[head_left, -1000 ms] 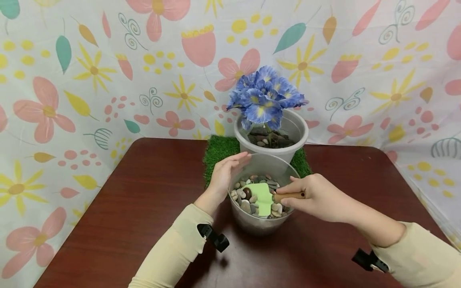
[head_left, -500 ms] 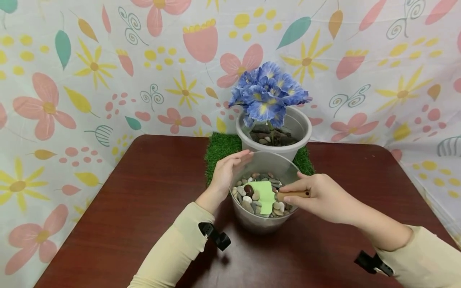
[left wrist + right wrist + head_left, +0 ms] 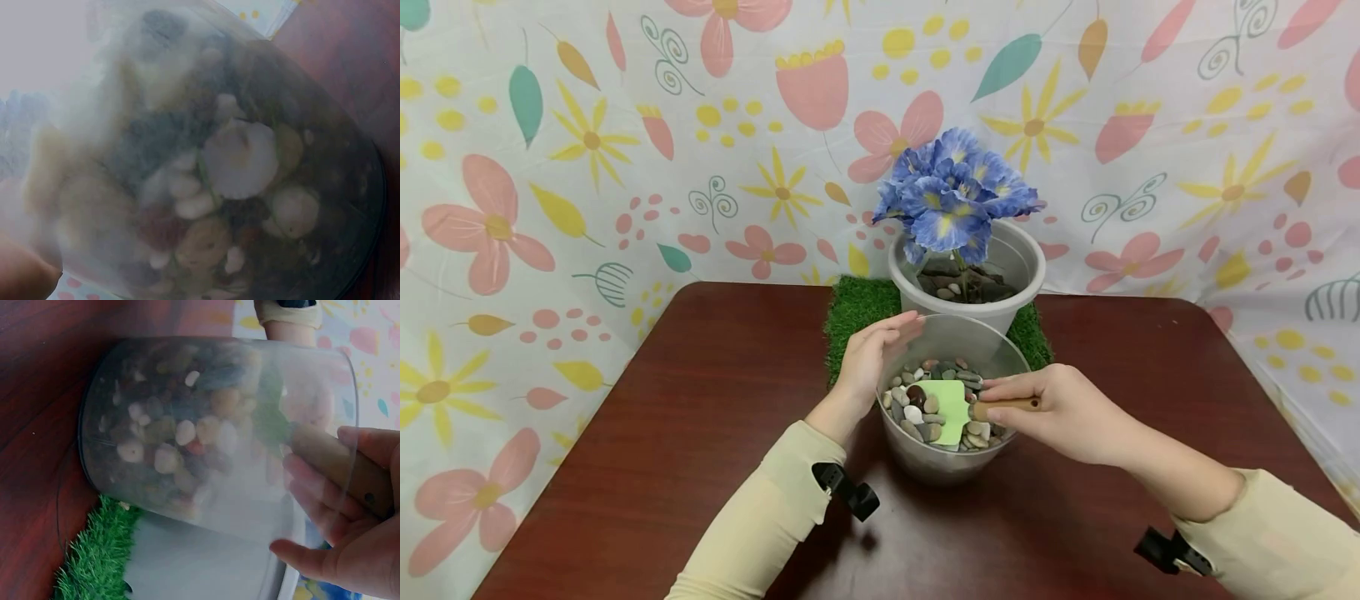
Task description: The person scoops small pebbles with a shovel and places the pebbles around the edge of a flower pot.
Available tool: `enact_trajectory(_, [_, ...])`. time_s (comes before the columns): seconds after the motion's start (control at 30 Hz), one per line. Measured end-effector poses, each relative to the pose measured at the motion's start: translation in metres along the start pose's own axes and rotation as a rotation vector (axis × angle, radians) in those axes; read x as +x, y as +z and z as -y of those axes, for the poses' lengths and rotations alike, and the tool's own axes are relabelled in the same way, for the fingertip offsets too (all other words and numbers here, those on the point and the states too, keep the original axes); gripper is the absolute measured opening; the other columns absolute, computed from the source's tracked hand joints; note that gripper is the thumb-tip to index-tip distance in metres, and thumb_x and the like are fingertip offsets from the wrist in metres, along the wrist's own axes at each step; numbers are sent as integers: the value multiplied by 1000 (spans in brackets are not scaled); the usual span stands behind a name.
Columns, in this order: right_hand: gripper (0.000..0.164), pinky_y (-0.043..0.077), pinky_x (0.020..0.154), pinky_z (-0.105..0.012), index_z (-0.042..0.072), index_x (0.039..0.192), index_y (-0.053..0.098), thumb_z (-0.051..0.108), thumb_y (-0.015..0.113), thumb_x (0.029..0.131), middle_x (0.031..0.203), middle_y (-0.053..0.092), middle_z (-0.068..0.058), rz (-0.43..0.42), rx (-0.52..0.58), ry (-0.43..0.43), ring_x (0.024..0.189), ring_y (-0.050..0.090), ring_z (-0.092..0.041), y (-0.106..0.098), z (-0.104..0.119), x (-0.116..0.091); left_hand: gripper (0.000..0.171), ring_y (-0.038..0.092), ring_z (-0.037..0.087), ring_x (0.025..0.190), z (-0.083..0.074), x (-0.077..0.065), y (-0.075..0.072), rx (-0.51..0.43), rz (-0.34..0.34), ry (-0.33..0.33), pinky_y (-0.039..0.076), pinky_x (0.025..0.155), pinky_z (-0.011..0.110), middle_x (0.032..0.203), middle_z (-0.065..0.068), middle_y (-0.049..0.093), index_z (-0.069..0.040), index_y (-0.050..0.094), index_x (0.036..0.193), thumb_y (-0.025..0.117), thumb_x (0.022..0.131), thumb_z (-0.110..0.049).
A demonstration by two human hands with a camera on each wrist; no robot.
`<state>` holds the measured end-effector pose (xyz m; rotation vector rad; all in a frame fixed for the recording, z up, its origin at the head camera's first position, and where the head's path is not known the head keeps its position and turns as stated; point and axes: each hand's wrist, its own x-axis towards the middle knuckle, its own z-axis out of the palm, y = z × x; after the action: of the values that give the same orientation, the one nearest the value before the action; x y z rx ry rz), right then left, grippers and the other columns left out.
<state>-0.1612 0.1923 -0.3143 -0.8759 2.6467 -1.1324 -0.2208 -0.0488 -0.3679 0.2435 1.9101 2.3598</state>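
Note:
A clear plastic bucket [image 3: 936,468] holds many mixed pebbles [image 3: 912,427], including a dark brown shiny one. My right hand [image 3: 1067,414] grips the wooden handle of a small trowel [image 3: 953,408]. Its light green blade lies among the pebbles, with several of them over its left side. Seen through the wall in the right wrist view, the trowel's handle [image 3: 328,459] slants into the bucket between my thumb and fingers. My left hand [image 3: 867,362] rests against the bucket's left side near the rim, fingers straight. The left wrist view looks through the cloudy wall at pebbles [image 3: 240,159].
Right behind the bucket stands a white flowerpot [image 3: 1033,279] with blue artificial flowers [image 3: 951,204] and a few stones inside. It sits on a green turf mat [image 3: 861,304] on the dark reddish table [image 3: 737,375]. A floral cloth [image 3: 685,167] hangs behind.
The trowel's blade has slid further in among the pebbles, and more of them now cover its left part. My left hand has kept its place against the bucket.

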Motion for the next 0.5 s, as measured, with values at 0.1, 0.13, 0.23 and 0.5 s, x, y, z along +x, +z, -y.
enact_trajectory(0.1, [23, 32, 37, -19, 11, 106, 74, 23, 66, 88, 115, 67, -17, -1, 65, 39, 41, 30, 6, -6, 0, -4, 42, 55, 24, 124, 0, 0, 0, 12, 6, -2, 39, 111, 38, 131, 14, 59, -3, 56, 132, 35, 95, -9])
enact_trajectory(0.13, [23, 37, 39, -19, 11, 106, 74, 22, 65, 88, 116, 67, -18, -8, 72, 39, 46, 40, 8, -7, 1, -6, 43, 55, 24, 124, -1, -1, 1, 16, 6, -2, 39, 111, 38, 131, 14, 59, -3, 56, 132, 35, 95, -9])
enact_trajectory(0.23, [21, 49, 52, -19, 14, 105, 74, 22, 66, 88, 115, 68, -14, -37, 26, 6, 79, 63, 0, -4, 3, -8, 43, 55, 25, 124, -2, 0, 1, 17, 6, 8, 38, 111, 39, 131, 14, 59, -1, 54, 132, 35, 95, -10])
enact_trajectory(0.5, [20, 50, 54, -20, 14, 104, 75, 22, 66, 88, 115, 68, -13, -58, 5, -32, 109, 63, -23, 9, 4, -6, 42, 55, 25, 124, 0, 0, 1, 0, -1, 0, 36, 113, 40, 131, 15, 58, -1, 55, 132, 36, 95, -9])
